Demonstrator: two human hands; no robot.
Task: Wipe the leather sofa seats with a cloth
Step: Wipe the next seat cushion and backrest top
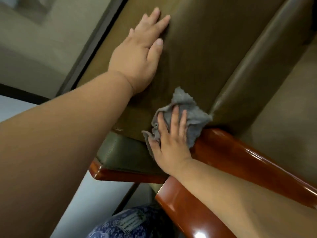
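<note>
An olive-brown leather sofa cushion (202,54) fills the upper middle of the head view. My left hand (139,54) lies flat on it with straight fingers, pressing the leather. Lower down, my right hand (169,140) presses a crumpled grey cloth (190,115) against the cushion's lower corner, fingers spread over the cloth. The cloth's edges stick out above and to the left of the hand, right beside the wooden armrest.
A glossy reddish-brown wooden armrest (240,157) runs from the cloth toward the lower right. Another wooden frame piece (120,174) sits under the cushion. A blue-and-white patterned ceramic object (127,224) stands at the bottom. A dark-framed wall (42,48) lies at the left.
</note>
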